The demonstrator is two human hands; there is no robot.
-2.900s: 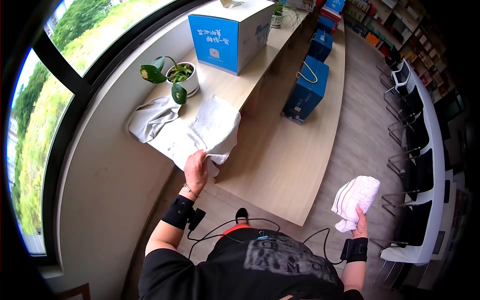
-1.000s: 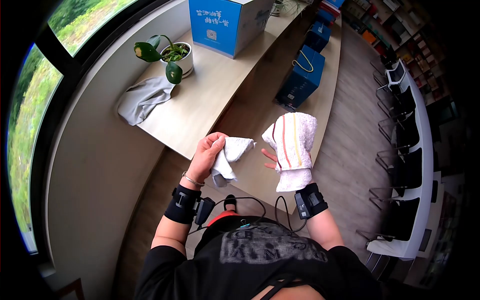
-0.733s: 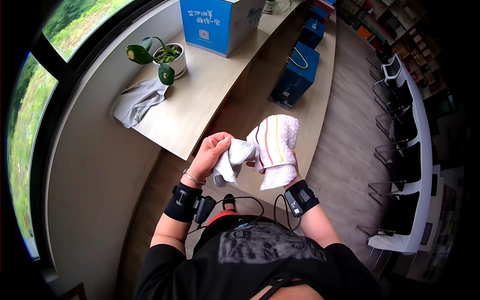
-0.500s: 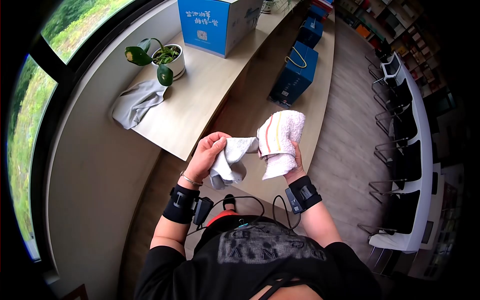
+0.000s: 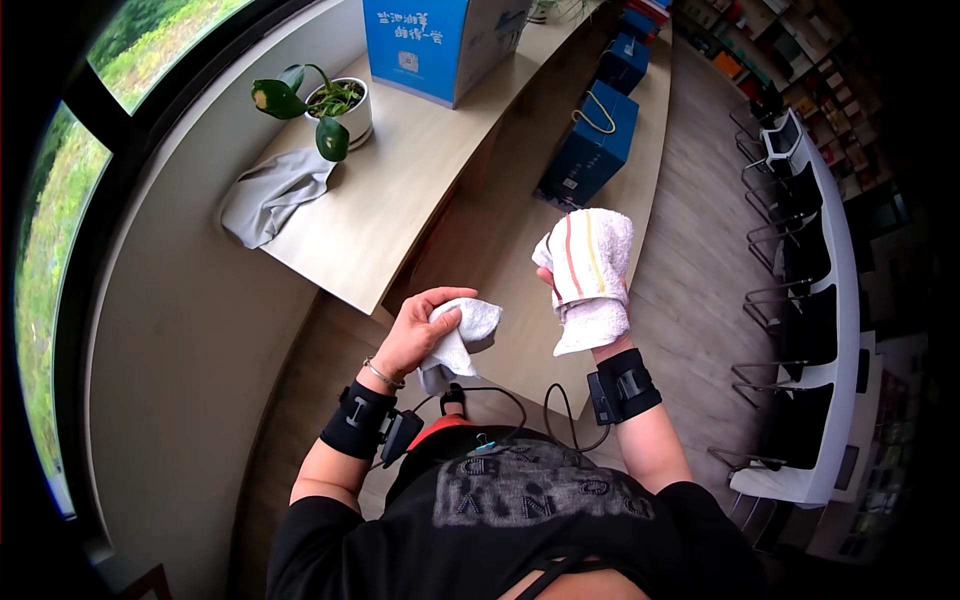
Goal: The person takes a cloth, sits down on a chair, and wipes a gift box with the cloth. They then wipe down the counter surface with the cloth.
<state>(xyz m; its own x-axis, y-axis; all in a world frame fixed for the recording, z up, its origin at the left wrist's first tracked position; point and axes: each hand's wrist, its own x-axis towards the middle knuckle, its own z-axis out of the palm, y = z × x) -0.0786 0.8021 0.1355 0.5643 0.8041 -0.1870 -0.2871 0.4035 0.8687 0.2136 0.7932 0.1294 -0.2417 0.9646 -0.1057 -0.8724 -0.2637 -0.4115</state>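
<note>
My left hand (image 5: 408, 338) is closed around a small white and grey cloth (image 5: 468, 328), whose folds hang below my fingers. A pale pink towel (image 5: 592, 265) with red and yellow stripes is bunched over my right hand (image 5: 611, 347). The towel hides most of that hand; fingertips show at its left side and the wrist below. Between the two cloths there is a gap. Both are held up in the air above the end of the lower counter (image 5: 525, 365).
A grey cloth (image 5: 275, 195) hangs over the corner of the windowside counter (image 5: 375, 235), near a potted plant (image 5: 345, 115) and a large blue and white box (image 5: 415, 50). Dark blue boxes (image 5: 588, 145) line the lower counter. Chairs (image 5: 800, 310) stand along the right. Cables (image 5: 500, 392) run between my wrist straps.
My hands have moved apart, and the two cloths that met before are now separate. The right hand with the striped towel has gone right and turned; the white cloth is more bunched.
</note>
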